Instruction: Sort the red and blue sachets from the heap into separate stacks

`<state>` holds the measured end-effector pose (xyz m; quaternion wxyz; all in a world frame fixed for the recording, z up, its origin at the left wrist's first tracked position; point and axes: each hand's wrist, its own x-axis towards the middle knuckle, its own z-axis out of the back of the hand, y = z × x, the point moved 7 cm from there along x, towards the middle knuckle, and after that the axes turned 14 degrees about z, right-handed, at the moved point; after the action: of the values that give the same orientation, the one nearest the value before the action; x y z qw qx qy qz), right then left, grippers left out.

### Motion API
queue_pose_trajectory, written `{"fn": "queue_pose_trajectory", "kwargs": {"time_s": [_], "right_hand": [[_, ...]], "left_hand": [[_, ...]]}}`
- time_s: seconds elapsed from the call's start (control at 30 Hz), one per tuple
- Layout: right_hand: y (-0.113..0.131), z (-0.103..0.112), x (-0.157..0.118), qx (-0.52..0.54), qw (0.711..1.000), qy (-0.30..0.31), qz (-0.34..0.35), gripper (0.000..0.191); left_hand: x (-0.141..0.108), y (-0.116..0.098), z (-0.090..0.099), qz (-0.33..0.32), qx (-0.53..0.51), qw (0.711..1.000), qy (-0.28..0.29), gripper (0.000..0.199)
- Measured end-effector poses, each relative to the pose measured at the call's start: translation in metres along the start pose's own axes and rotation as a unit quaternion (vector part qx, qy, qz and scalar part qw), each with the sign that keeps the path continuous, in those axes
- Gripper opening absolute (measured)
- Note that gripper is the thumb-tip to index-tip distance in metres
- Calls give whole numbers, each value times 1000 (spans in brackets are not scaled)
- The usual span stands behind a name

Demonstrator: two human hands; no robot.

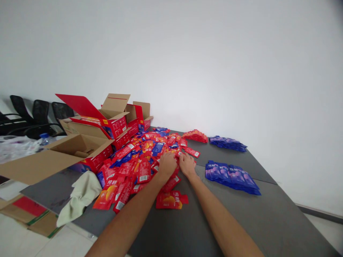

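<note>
My left hand [168, 165] and my right hand [187, 164] are close together at the right edge of a loose pile of red and blue pouches [144, 167]. Fingers of both hands are curled down onto red pouches; what they pinch is hidden. Nearest to me, a single red pouch [169, 200] lies flat below my hands. To the right, a row of overlapping blue pouches [232, 176] rests on the dark table [270, 210]. Farther back lie a stack of red pouches [195, 135] and another blue stack [227, 142].
Open red cardboard boxes [115, 126] stand behind the pile at the left, with another open box [91, 151] nearer. A pale cloth [80, 196] hangs over the table's left edge. Black chairs [40, 116] and a white wall are beyond.
</note>
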<state>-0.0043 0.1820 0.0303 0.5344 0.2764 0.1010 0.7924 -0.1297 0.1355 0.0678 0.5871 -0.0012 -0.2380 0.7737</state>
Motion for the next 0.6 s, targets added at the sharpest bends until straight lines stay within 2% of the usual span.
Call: {"fn": "queue_pose_trajectory", "kwargs": {"time_s": [0.1,0.2,0.3,0.37,0.47,0.6], "right_hand": [[4,3,-1,12,1000,-8,12,45],[7,5,-4,16,1000,-11,16,43],[10,5,-7,21,999,-13,23,43],[11,4,-8,26,999,-13,29,45],[12,1,-11,33,999,-9,34,45],[12,0,-15,39,998,-16,39,45]], "left_hand": [[22,12,10,38,19,999,-22,33],[37,27,12,85,49,994,-43,35],[44,43,6,148,73,985,-51,41],[45,52,-1,183,82,979,-33,45],[46,59,-9,193,91,977,-2,42],[47,61,-8,176,100,979,-2,34]]}}
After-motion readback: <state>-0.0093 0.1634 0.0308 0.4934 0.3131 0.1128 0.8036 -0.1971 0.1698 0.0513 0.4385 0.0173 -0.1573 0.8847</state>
